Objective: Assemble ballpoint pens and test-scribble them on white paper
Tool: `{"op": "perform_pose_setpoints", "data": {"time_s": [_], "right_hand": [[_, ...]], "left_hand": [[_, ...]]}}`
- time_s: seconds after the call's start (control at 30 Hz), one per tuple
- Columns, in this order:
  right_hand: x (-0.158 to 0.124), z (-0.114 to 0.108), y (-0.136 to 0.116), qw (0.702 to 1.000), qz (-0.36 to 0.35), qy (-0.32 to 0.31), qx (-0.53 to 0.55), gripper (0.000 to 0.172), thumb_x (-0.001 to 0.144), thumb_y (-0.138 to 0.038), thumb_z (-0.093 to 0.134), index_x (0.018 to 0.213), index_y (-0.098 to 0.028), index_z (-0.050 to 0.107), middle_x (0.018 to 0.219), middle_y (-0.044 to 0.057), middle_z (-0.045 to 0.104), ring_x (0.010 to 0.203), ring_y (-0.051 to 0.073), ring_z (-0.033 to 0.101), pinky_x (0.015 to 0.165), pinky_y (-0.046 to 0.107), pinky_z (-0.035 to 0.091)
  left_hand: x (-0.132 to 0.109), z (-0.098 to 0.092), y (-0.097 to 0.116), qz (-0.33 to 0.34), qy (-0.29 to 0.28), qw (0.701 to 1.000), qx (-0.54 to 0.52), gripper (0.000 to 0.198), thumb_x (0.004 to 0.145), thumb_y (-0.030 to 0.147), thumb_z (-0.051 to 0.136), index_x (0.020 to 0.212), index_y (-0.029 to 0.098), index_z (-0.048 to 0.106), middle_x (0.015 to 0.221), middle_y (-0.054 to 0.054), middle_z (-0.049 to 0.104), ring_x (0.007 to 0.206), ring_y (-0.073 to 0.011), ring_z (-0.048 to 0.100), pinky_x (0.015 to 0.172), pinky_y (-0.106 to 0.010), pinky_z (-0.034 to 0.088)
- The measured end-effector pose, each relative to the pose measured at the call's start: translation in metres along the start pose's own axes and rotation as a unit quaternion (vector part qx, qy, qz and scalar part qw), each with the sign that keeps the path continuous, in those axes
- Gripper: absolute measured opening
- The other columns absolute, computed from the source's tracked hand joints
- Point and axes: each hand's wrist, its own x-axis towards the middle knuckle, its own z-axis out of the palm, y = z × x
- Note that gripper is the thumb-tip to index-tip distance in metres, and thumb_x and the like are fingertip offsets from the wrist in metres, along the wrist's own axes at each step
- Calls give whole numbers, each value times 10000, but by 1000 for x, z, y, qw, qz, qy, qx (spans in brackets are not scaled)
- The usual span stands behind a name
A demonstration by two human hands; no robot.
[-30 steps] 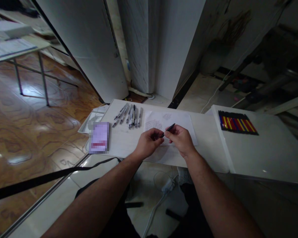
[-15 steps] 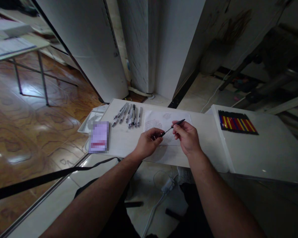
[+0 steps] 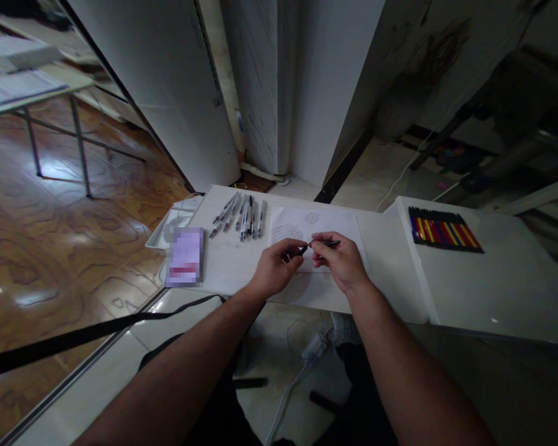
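On the white table (image 3: 390, 248), toward its near edge, a sheet of paper (image 3: 339, 220) is laid flat. Above the sheet, the left hand (image 3: 276, 269) and right hand (image 3: 343, 265) are held close together, each pinched on one end of a black pen (image 3: 305, 249), which is kept roughly level between them. A row of loose pens (image 3: 242, 217) is spread at the far left.
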Motion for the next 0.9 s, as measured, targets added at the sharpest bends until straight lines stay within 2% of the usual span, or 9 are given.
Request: {"op": "perform_pose_setpoints", "data": {"time_s": [0.13, 0.27, 0.5, 0.7, 0.9], "right_hand": [[-1, 4, 4, 999, -16, -8, -37, 273, 669, -381, 760, 805, -161, 672, 537, -28, 592, 456, 102, 537, 429, 230, 487], [0, 2, 4, 995, -73, 12, -61, 271, 703, -421, 744, 773, -172, 663, 568, -23, 602, 470, 103, 546, 430, 229, 482], [-1, -7, -7, 984, -159, 63, -44, 225, 739, -398, 740, 786, -192, 665, 654, -6, 642, 498, 100, 540, 446, 234, 453], [-5, -5, -15, 979, -202, 36, -6, 140, 762, -321, 728, 773, -193, 672, 709, 9, 658, 491, 94, 526, 450, 246, 427], [-8, -8, -25, 979, -193, 55, 48, 131, 753, -308, 708, 754, -206, 625, 727, 0, 647, 491, 87, 503, 444, 243, 416]], "left_hand": [[0, 1, 0, -6, 2, 1000, 12, 226, 747, 167, 649, 971, 178, 676, 764, -1, 639, 658, -108, 551, 625, -239, 442], [0, 1, 1, -8, 7, 999, 44, 151, 749, 175, 644, 899, 171, 664, 761, -6, 664, 637, -112, 550, 617, -248, 450], [-2, -1, 6, 29, 37, 993, 107, 117, 741, 119, 613, 837, 187, 621, 767, 10, 655, 713, -128, 583, 693, -266, 469], [-2, -3, 7, 54, 61, 986, 146, 148, 712, 90, 641, 805, 190, 584, 794, 6, 640, 766, -140, 574, 737, -284, 470], [-4, -4, 3, 96, 86, 981, 143, 171, 732, 80, 633, 850, 196, 589, 865, -11, 665, 844, -157, 606, 795, -309, 476]]}}
